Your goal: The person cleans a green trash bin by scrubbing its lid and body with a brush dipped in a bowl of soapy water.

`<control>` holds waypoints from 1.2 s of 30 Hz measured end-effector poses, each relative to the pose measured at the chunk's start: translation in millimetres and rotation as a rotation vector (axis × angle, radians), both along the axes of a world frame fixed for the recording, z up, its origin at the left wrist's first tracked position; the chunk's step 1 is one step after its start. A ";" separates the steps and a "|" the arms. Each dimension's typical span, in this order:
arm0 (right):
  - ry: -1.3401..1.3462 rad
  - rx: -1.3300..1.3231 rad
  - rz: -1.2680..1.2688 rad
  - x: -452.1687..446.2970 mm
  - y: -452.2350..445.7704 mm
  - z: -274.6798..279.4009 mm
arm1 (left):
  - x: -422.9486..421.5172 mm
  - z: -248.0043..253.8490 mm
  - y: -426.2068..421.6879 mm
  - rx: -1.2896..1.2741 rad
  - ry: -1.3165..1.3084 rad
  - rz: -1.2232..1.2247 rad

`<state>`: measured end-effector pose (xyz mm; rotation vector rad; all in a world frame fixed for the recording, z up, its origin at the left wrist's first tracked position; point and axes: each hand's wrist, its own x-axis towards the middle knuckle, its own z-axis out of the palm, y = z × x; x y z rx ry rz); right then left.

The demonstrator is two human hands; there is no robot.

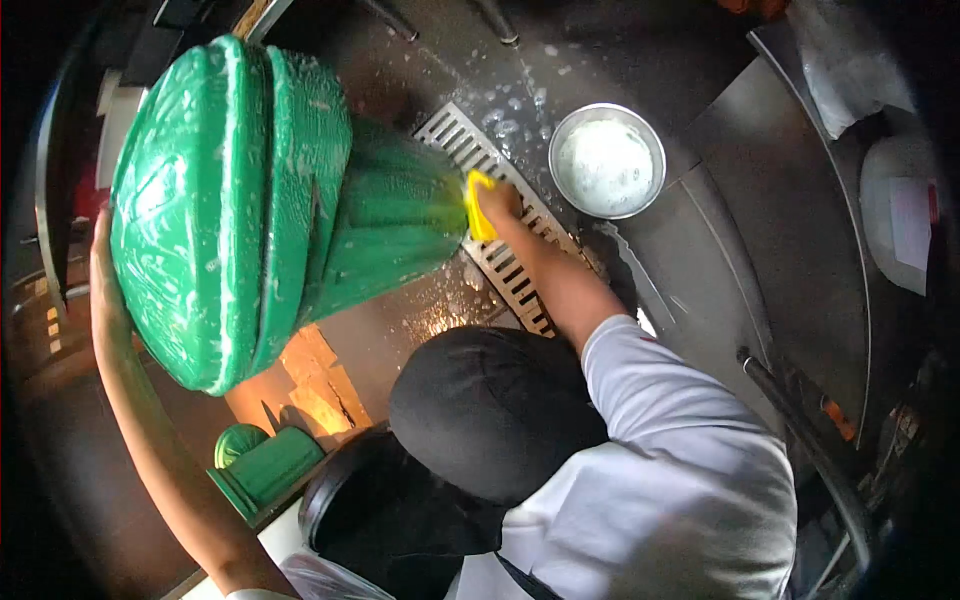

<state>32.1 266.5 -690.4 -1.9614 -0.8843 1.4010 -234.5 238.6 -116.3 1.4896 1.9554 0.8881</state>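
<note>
A big green plastic trash can (215, 215) with a domed top leans on its side, streaked with white suds. My left hand (103, 250) is pressed along the outer side of the dome and steadies it; its fingertips are partly hidden behind the plastic. At the narrow end of the can, my right hand (500, 205) grips a yellow sponge (481, 207) against the green wall. Beneath that end runs a slotted metal floor drain (510, 275). Just right of the drain stands a round metal bowl (606, 112) holding whitish, foamy water.
Wet dark floor tiles with foam splashes (515, 125) surround the drain. Flattened cardboard (325, 380) and a smaller green container (275, 470) lie at the lower left. A dark metal bar (800, 430) slants at right. A black cap (490, 410) blocks the lower middle.
</note>
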 end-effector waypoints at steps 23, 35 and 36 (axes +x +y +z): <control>0.820 0.508 -0.214 -0.4 -44.1 283.2 | 18.9 -0.3 1.6 -0.051 -0.145 0.088; 0.561 0.485 -0.290 -17.6 -37.2 210.9 | 21.6 0.0 0.6 -0.087 -0.115 0.003; 0.685 0.525 -0.276 -18.5 -35.1 227.3 | 27.6 -0.1 -1.8 -0.090 -0.146 -0.001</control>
